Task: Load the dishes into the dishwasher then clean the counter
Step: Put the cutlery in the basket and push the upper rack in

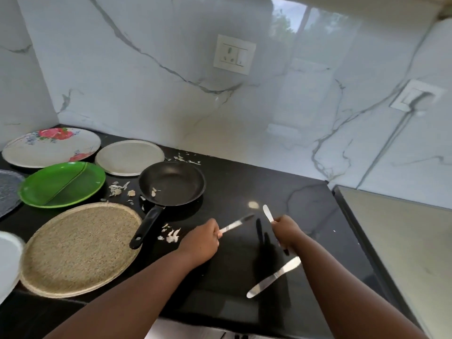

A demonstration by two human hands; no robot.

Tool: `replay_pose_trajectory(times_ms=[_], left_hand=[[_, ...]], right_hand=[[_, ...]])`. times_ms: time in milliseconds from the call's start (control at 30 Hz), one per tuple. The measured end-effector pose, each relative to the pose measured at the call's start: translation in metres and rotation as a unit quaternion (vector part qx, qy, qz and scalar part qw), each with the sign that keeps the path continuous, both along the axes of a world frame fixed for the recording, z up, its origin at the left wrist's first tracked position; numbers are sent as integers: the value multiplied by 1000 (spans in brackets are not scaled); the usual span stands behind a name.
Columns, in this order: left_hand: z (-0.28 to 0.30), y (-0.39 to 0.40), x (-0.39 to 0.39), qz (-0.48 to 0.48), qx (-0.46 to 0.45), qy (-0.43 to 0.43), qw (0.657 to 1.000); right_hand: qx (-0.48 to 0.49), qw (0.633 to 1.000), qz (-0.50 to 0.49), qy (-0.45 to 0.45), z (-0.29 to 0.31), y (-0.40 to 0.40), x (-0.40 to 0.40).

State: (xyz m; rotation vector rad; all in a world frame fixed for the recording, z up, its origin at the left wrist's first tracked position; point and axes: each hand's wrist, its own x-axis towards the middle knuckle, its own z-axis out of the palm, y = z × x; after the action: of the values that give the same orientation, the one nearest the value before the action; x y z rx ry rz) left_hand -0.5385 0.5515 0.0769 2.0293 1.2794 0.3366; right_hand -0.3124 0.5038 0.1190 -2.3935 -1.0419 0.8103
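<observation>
Glossy black counter (232, 182), rough woven mat (78, 248)

**Item count, black worktop**

Six round flat pieces are lying along the left edge: floral plate (51, 147), steel plate (129, 157), green plate (62, 184), woven mat (79, 249), grey piece (8, 189) and white piece (8, 263), both cut off. One frying pan (172, 183) is sitting mid-worktop. Three cutlery pieces are showing: knife (236, 224), utensil (268, 213), loose knife (274, 277). Two hands are working.
</observation>
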Motion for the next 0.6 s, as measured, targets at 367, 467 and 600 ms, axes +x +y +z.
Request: replay_pose_trajectory(times_ms=[367,467,600], left_hand=[[28,-86,146,65,-395,-271,875],[34,-126,182,28,-444,-258,858],[41,-187,230,-17,-486,-240,840]], right_hand=[[207,845,-358,341,-2,-136,53],[221,834,-386,327,-5,-185,76],[258,829,-410,280,-7,-256,110]])
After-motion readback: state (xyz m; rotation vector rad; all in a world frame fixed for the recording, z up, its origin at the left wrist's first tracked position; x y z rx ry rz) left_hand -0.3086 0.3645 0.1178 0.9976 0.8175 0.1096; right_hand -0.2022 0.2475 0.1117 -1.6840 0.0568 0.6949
